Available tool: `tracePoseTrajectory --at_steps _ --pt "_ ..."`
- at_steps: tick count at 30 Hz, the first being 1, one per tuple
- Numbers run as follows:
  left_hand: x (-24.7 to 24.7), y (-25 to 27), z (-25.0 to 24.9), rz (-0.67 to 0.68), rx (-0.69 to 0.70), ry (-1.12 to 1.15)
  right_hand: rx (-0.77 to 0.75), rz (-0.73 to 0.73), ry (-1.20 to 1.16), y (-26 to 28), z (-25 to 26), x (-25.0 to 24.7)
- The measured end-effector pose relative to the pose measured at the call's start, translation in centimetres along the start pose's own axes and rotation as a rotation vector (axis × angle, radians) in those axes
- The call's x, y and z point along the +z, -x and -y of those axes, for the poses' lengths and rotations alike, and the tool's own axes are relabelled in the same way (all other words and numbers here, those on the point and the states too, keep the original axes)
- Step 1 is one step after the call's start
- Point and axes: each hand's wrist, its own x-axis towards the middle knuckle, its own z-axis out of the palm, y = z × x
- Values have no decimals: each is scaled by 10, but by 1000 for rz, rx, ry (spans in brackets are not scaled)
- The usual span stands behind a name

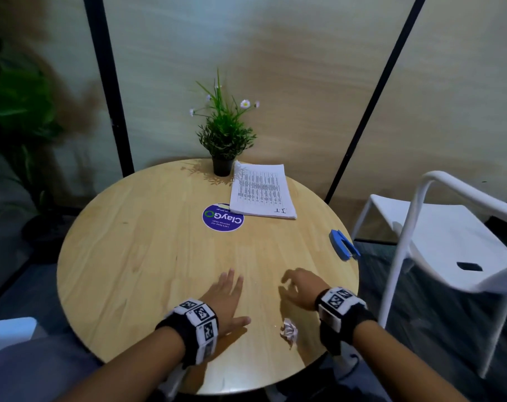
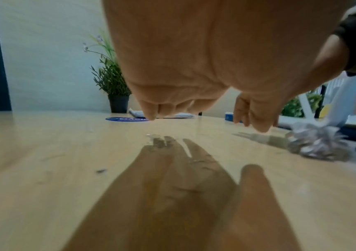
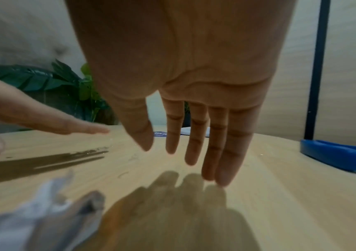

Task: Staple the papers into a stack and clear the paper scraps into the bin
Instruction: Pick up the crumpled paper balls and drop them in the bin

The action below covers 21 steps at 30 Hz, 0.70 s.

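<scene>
The crumpled paper scrap [image 1: 288, 330] lies on the round wooden table [image 1: 147, 256] near its front edge, untouched, between the two wrists: the left hand [image 1: 224, 297] just left of it is flat over the wood with fingers straight and together, thumb spread toward the scrap, and the right hand [image 1: 300, 287] just beyond it hovers palm down, fingers loosely extended and slightly apart, holding nothing. Farther from the scrap, the blue stapler [image 1: 344, 244] sits by the table's right edge and the stack of printed papers [image 1: 261, 191] lies at the far side, partly over a round blue sticker [image 1: 221, 220] and just beside a small potted plant [image 1: 223, 134]. Right of the table stands a white chair [image 1: 449, 233].
</scene>
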Motion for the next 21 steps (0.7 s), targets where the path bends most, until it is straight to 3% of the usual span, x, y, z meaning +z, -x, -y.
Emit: tracePoseTrajectory --at_steps 5,11,13,16,21 --pt "5 0 -42 -17 137 64 103 181 -98 35 -12 14" --pt "18 9 -58 2 115 243 26 151 -307 36 9 32" --pt "17 12 -58 -33 105 334 7 129 -325 30 15 36" --pt "8 12 -48 -45 64 434 17 137 -543 23 27 39" --pt "-19 22 1 -100 17 434 32 198 -855 12 50 29"
